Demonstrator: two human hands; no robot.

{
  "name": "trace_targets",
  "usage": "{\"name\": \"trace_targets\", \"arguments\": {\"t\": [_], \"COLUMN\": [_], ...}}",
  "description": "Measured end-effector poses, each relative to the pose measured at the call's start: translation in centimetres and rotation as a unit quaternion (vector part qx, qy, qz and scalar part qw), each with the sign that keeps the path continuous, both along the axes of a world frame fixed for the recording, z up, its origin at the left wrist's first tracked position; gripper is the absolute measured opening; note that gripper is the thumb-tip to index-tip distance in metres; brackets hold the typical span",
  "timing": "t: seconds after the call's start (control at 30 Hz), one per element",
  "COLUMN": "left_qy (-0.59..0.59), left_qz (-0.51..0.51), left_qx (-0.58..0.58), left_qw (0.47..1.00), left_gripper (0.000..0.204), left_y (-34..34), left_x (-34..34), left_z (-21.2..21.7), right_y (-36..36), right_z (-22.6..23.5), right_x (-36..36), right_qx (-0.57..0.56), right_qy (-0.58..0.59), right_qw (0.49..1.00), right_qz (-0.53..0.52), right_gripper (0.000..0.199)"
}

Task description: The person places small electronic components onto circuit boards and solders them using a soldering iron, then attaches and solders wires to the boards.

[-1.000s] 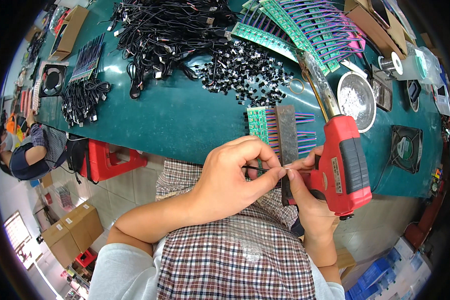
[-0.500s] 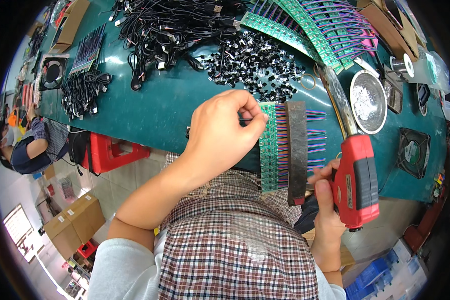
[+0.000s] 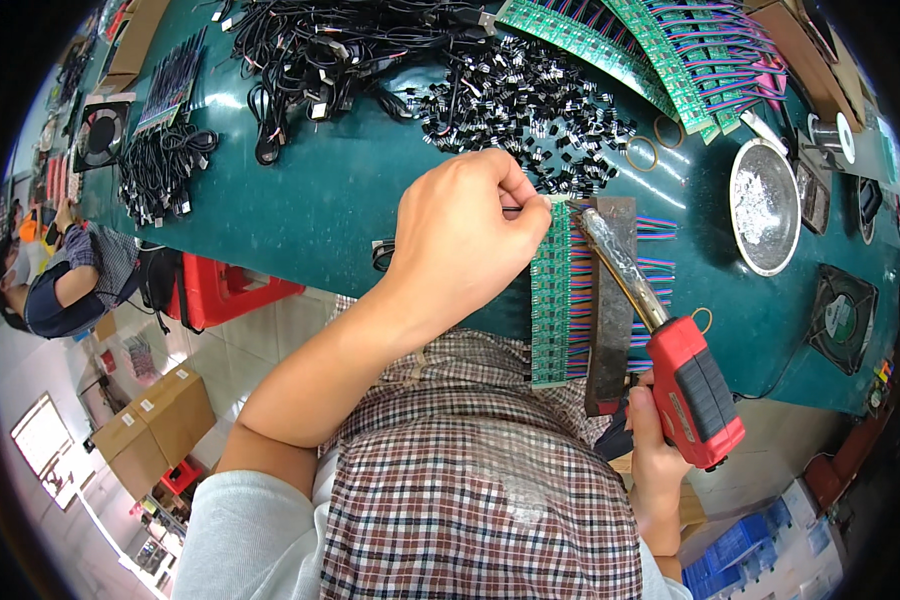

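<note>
A green circuit board [image 3: 550,310] lay at the near edge of the bench [image 3: 310,215], a dark bar [image 3: 610,300] across its wires [image 3: 658,228]. The left hand [image 3: 465,235], grip together, pinched a black cable [image 3: 511,209] by the board's far end; the right hand [image 3: 660,452] clamped a red soldering gun [image 3: 692,385].

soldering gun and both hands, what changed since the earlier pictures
The left hand, still pinching a black cable, moved forward, apart from the right hand, to the far end of the green circuit board. The right hand swung the red soldering gun tip-first down and left, toward the left hand. The dark bar still lies across the coloured wires.
</note>
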State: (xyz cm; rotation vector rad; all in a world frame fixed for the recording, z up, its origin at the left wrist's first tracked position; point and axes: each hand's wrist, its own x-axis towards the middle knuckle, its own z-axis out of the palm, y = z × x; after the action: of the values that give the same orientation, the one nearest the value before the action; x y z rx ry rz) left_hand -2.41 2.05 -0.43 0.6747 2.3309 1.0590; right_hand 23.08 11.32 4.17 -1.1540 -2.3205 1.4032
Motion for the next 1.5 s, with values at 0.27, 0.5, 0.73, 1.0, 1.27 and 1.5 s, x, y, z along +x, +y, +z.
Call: {"name": "trace_targets", "arguments": {"t": [0.27, 0.5, 0.73, 1.0, 1.27, 1.5], "left_qy": [0.0, -0.004, -0.008, 0.001, -0.007, -0.008], "left_qz": [-0.016, -0.015, -0.016, -0.016, -0.014, -0.015], "left_qx": [-0.028, -0.026, -0.02, -0.02, -0.019, -0.013], "left_qw": [0.999, 1.0, 1.0, 1.0, 1.0, 1.0], "left_gripper": [0.017, 0.017, 0.017, 0.015, 0.015, 0.016], "left_y": [0.2, -0.2, -0.2, -0.1, -0.2, -0.3], "left_x": [-0.3, -0.1, 0.0, 0.1, 0.3, 0.5], "left_z": [0.1, 0.2, 0.2, 0.1, 0.3, 0.1], "right_y": [0.2, 0.0, 0.5, -0.2, -0.1, -0.4], "right_z": [-0.7, -0.6, 0.0, -0.3, -0.8, -0.3], "right_x": [-1.1, -1.0, 0.3, 0.2, -0.6, 0.3], "right_qx": [-0.002, -0.009, 0.034, 0.022, 0.01, 0.018], "right_qy": [0.035, 0.036, 0.013, 0.0, 0.051, 0.032], "right_qw": [0.999, 0.999, 0.999, 1.0, 0.999, 0.999], "right_qz": [-0.018, -0.003, 0.017, -0.02, 0.016, -0.01], "right_gripper": [0.015, 0.016, 0.019, 0.021, 0.016, 0.019]}}
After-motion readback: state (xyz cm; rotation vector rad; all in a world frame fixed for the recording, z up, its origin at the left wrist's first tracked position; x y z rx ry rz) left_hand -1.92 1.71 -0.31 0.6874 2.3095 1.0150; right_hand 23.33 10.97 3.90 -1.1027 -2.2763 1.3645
